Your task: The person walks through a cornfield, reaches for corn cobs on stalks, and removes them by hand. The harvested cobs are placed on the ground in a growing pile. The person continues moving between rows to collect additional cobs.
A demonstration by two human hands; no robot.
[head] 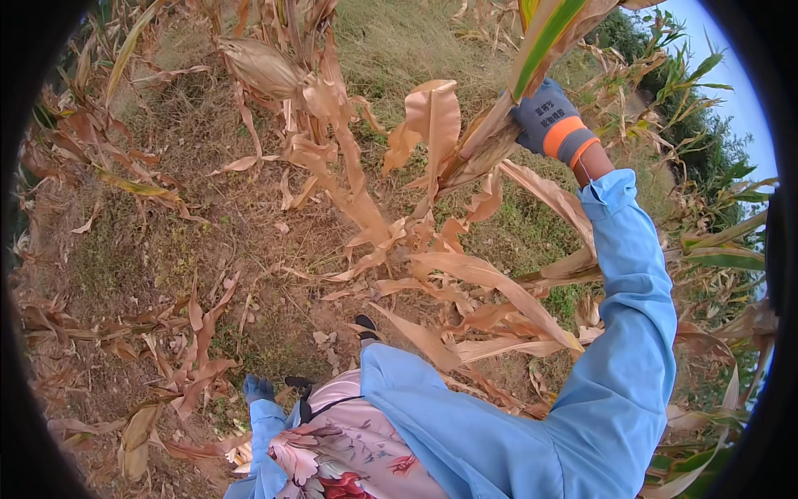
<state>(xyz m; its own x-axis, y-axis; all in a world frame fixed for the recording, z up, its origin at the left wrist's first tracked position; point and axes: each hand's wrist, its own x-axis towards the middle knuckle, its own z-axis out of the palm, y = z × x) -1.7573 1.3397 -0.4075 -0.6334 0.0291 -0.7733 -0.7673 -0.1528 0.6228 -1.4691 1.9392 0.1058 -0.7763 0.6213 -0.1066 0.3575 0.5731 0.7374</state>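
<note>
My right hand [543,120], in a grey-blue work glove with orange bands at the cuff, is raised at the upper right. It grips a dry corn stalk [483,146] beside the base of a green-striped leaf [548,47]; its fingertips are hidden behind the stalk and husk. Dry brown leaves hang from this stalk. Low at the left of my body, my left hand [259,388] wears a blue glove. It is small in view and partly turned away, and whether its fingers are closed cannot be told. Nothing is seen in it.
A husked corn ear [265,67] hangs on another dry stalk at the upper left. Another ear in its husk [138,440] is at the lower left. Dry leaves [499,287] spread before my body. Two dark shoe tips [365,322] show on the weedy soil. More corn plants stand at the right.
</note>
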